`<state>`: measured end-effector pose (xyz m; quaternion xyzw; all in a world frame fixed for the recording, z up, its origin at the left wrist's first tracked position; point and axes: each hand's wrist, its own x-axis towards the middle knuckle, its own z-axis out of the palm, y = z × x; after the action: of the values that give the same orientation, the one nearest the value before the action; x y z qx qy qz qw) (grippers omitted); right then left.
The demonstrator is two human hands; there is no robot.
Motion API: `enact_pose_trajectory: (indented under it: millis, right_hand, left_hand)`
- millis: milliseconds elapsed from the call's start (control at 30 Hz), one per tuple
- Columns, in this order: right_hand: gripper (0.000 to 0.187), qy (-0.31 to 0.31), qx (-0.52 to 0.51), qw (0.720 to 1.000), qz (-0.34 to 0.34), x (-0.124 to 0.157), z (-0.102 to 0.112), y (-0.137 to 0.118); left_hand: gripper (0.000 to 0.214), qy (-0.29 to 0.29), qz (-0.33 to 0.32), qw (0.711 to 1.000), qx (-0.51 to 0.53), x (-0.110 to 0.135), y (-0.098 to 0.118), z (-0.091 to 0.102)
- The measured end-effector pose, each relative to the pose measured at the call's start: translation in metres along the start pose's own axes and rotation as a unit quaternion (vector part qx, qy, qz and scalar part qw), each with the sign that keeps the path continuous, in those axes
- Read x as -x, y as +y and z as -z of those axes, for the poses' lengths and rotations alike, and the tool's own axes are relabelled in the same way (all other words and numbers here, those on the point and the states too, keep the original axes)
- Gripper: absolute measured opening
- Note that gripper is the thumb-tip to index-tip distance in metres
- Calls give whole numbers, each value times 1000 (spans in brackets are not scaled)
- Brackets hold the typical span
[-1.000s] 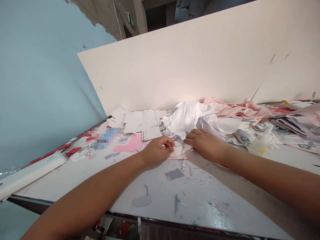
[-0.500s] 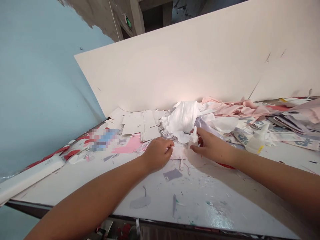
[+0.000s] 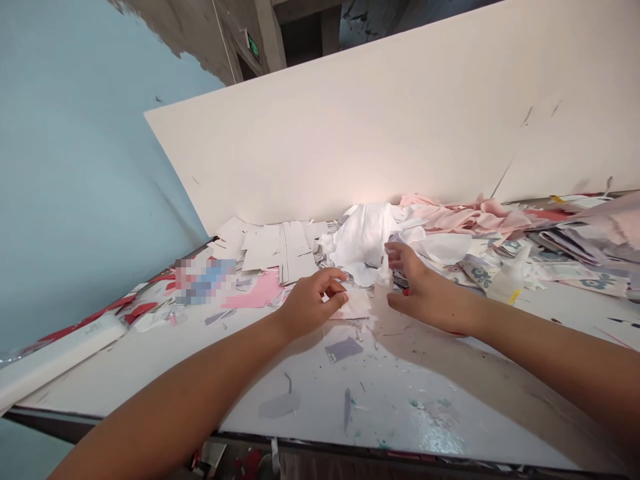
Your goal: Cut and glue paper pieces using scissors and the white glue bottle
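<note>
L hand (image 3: pixel 313 301) curled, fingertips pinning the small pale pink piece (image 3: pixel 356 304) flat on the table (image 3: pixel 425 393); thumb and index look pinched at its near-left edge. R hand (image 3: pixel 417 283) half open, fingers loosely bent round a small white squeeze bottle (image 3: pixel 385 272) held upright just behind the piece; grip looks light, can't tell if it is fully closed, since the bottle is mostly hidden by the fingers and blends w/ the white crumpled fabric (image 3: pixel 365 237) behind. Hands close together, not touching. Advice: keep L fingertips on the edge only, so you leave the middle of the piece bare; tip the nozzle down over the piece before you squeeze, gently, as a blob would likely soak through thin material. Loose lavender scrap (image 3: pixel 343 349) lies near, towards you; keep it apart from wet spots. Second bottle w/ yellow tip (image 3: pixel 506 283) lies to the R among printed scraps.
</note>
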<state>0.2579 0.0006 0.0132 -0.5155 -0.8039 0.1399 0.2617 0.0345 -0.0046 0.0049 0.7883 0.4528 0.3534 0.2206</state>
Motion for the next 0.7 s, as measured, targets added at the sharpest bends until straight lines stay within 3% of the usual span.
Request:
enact_pose_trajectory:
  millis: [67,133,167,233,267,367,467,533,600,700]
  right_hand:
    - [69,79,33,995,49,5,4,-6]
    - [59,174,94,972,129,11,7,-18]
    - [49,187,124,959,176,15,7,-26]
    - [30,140,148,944,261,22,7,-41]
    - [28,125,142,947,259,24,6,-47]
    - [21,89,105,973,187,26,2,-57]
    - [19,6,-3,997,79,23,1,-56]
    - [21,-29,-97,995,-3,20,2,-53]
    - [23,-26,-178,981,-68,18,1,-51]
    - [23,-11,-250,961,-113,17,-2,-52]
  left_hand:
    - [25,-7,16,999,37,2,3,1]
    - [26,-23,24,997,71,5,8,2]
    - [26,-31,23,996,83,6,12,3]
    - [26,-42,8,994,96,9,19,6]
    - [25,-47,-5,994,99,10,22,7]
    - [24,-49,-39,993,104,12,28,11]
    - [23,-39,-30,989,140,11,25,14]
    - [25,-44,-2,975,216,8,19,15]
    - [35,-74,29,948,308,5,13,12]
    - [44,-140,74,917,366,3,10,6]
